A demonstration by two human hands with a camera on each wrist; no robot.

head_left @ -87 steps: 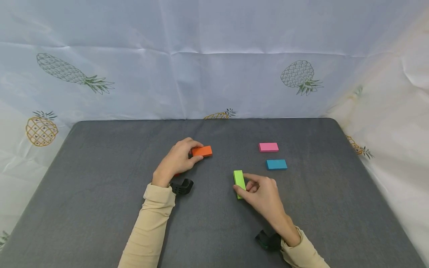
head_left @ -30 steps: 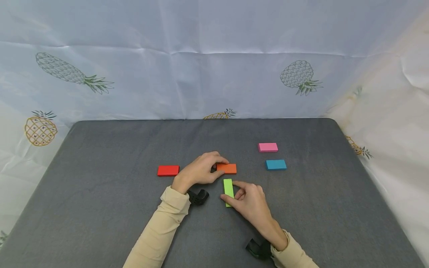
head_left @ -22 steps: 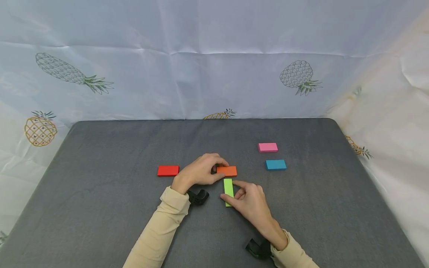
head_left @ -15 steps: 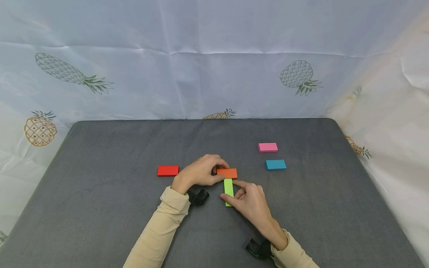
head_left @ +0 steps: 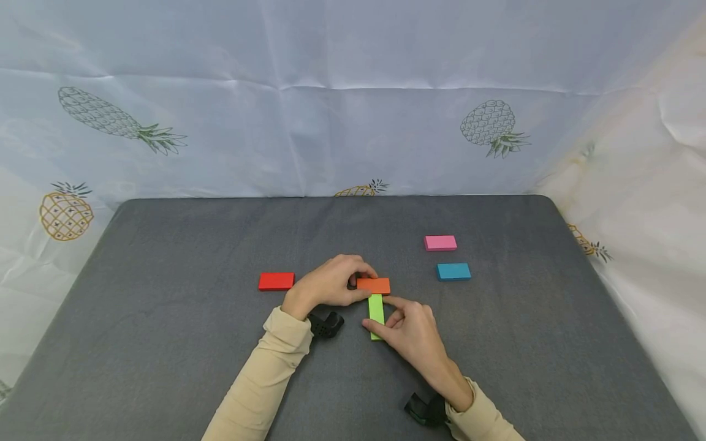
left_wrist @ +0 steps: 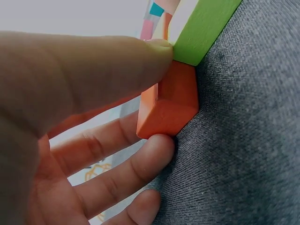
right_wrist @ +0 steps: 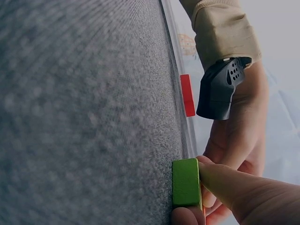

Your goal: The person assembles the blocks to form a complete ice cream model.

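My left hand [head_left: 333, 282] pinches an orange block [head_left: 374, 286] between thumb and fingers, and the block lies crosswise on the table. Just below it in the head view, a lime-green block [head_left: 376, 315] points away from me, its far end against the middle of the orange block's near side, so the two form a T. The right hand [head_left: 413, 331] grips this green block, thumb on its near left side and index finger along the right. In the left wrist view the green block [left_wrist: 206, 33] meets the orange block [left_wrist: 173, 108] beside the thumb.
A red block [head_left: 277, 281] lies left of the left hand. To the right, a pink block [head_left: 440, 243] sits behind a blue block [head_left: 454, 272]. The dark grey table [head_left: 182, 343] ends at a white pineapple-print cloth [head_left: 309, 135].
The left hand has brought the orange block right and nearer, uncovering the red block, until it meets the green one. The right hand has shifted the green block left and slightly nearer.
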